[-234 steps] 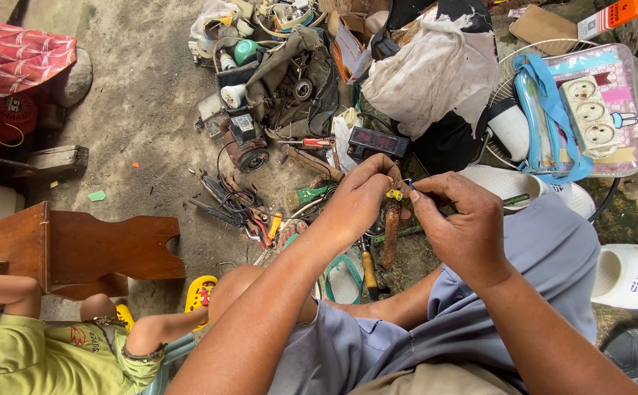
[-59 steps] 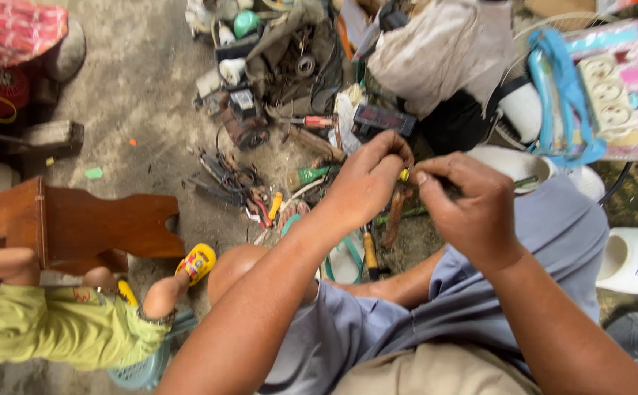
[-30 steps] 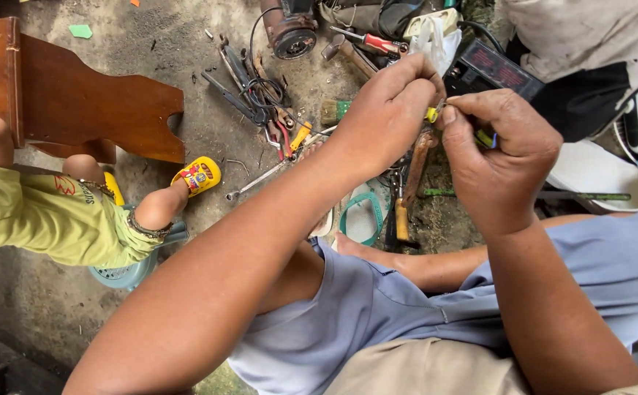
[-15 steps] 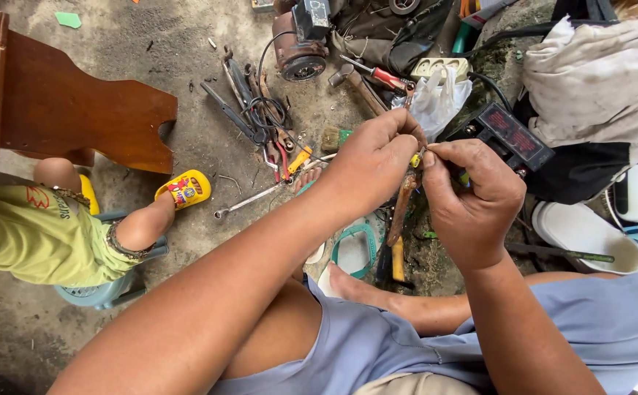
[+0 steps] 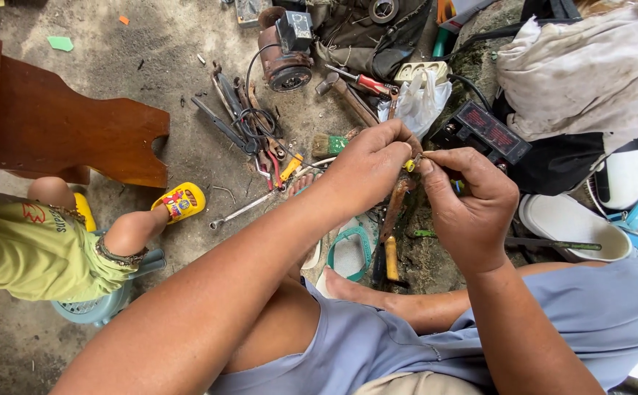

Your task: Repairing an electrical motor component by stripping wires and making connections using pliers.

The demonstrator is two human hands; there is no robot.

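Observation:
My left hand (image 5: pixel 368 167) and my right hand (image 5: pixel 471 208) meet above the ground, fingertips pinched together on a small yellow-tipped part (image 5: pixel 410 165) with a thin wire end. Both hands are closed around it; most of the part is hidden by the fingers. Below the hands lie a rusty hand tool with a yellow handle (image 5: pixel 390 241) and a green-strapped sandal (image 5: pixel 348 252). A black box-shaped meter (image 5: pixel 488 130) sits just beyond my right hand.
Pliers, wrenches and cables (image 5: pixel 249 132) litter the concrete floor, with a rusty motor (image 5: pixel 284 55) and a red-handled screwdriver (image 5: pixel 366 82) beyond. A wooden stool (image 5: pixel 63 124) stands at left. Another person in green sits at left, one foot in a yellow sandal (image 5: pixel 180 201). A white cloth bag (image 5: pixel 589 69) lies at right.
The view has shifted slightly; my hands stay pinched together on the small part and now sit a little higher and more to the right in view.

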